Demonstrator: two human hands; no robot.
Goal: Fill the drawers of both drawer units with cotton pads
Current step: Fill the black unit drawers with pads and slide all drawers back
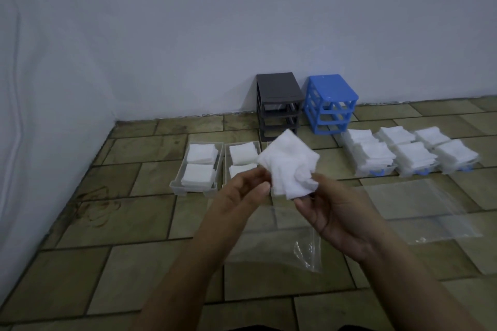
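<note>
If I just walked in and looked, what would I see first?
You'd first see the bunch of white cotton pads in the middle, pinched between the left hand and the right hand. Next, the bright blue drawer frame by the wall, beside a dark grey drawer frame, both with their drawers out. On the floor tiles, clear drawers of pads lie left, heaped ones right.
</note>
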